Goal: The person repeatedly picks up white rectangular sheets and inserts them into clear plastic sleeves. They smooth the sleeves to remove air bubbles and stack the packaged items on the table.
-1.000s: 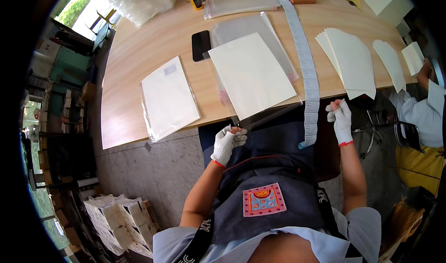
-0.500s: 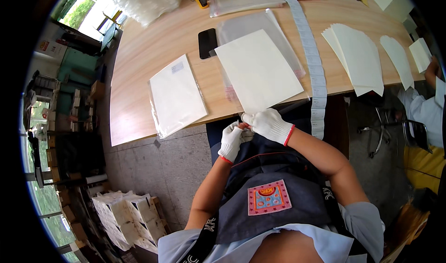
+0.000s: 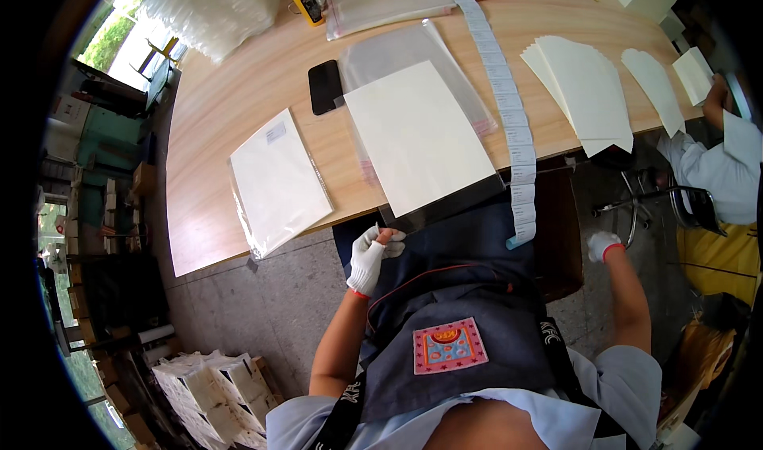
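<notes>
A cream-white sheet (image 3: 421, 140) lies in a clear plastic bag, whose dark-looking see-through flap (image 3: 453, 198) reaches past the table's front edge. Just below the flap's left corner is my left hand (image 3: 367, 263), in a white glove with a red cuff and a bare thumb tip. Its fingers are pinched together; what they hold, if anything, is not clear. Far out to the right, below table height near a chair, my gloved right hand (image 3: 602, 246) is curled closed, its contents hidden. To the left lies a bagged white sheet (image 3: 280, 186) with a small label.
Clear bags (image 3: 397, 59) lie under the sheet, beside a black phone (image 3: 324, 87). A strip of labels (image 3: 509, 116) crosses the table and hangs over its edge. Fanned white sheets (image 3: 584, 92) lie right. Behind stand a yellow bottle (image 3: 306, 3) and more bags (image 3: 389, 5). Another person (image 3: 731, 156) sits right.
My hands were together at the bag's front edge. The right has swung far out to the right; the left has shifted slightly left and down. The view has shifted, too.
</notes>
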`<action>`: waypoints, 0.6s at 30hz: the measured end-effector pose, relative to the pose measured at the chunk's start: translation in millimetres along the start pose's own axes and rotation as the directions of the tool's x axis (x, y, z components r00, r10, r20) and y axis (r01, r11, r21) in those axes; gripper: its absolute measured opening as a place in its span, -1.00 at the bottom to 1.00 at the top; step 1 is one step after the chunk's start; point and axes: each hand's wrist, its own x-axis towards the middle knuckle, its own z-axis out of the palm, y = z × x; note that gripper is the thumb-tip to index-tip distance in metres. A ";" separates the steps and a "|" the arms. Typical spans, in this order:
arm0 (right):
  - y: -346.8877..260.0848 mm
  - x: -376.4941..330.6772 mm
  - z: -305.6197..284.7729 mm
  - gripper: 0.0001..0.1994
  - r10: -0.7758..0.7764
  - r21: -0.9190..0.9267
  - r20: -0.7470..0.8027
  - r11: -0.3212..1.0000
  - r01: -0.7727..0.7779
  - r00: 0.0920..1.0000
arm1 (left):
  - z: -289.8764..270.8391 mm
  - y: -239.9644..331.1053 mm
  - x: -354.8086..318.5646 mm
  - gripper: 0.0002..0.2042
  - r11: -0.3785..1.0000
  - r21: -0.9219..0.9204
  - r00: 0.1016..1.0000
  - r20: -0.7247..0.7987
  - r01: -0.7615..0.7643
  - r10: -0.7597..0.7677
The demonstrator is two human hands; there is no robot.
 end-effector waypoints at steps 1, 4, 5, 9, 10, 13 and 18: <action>-7.5 -14.1 -7.3 -0.74 0.016 -0.098 0.114 0.995 -0.004 0.993 | -4.4 2.3 -1.8 -0.72 1.000 0.029 1.000 -0.019 0.006 -0.006; -65.9 -32.0 -91.3 -0.74 0.058 0.762 -0.088 0.647 0.029 0.994 | -14.6 0.0 -9.2 -0.76 0.979 0.191 0.987 -0.129 -0.071 0.096; -84.6 -29.3 -97.3 -0.73 0.090 0.795 -0.432 0.507 0.333 0.897 | -21.9 -16.6 -4.6 -0.86 0.859 0.463 0.917 -0.204 -0.219 0.344; -160.2 -49.2 -163.1 -0.75 -0.134 0.642 -0.646 0.437 0.630 0.751 | -6.5 -3.7 9.4 -0.79 -0.045 0.909 0.492 0.266 -0.415 0.829; -173.6 -50.5 -172.1 -0.77 -0.209 0.521 -0.653 0.574 0.632 0.728 | 1.3 -0.8 14.0 -0.78 -0.087 0.901 0.456 0.296 -0.425 0.839; -184.0 -29.9 -169.6 -0.80 -0.325 0.255 -0.581 0.798 0.546 0.746 | 3.2 -1.0 24.0 -0.79 -0.098 0.821 0.482 0.422 -0.563 0.767; -130.0 -7.8 -141.0 -0.83 -0.006 0.738 -0.557 0.457 0.497 0.831 | 0.6 1.2 22.2 -0.83 0.028 0.823 0.521 0.332 -0.567 0.786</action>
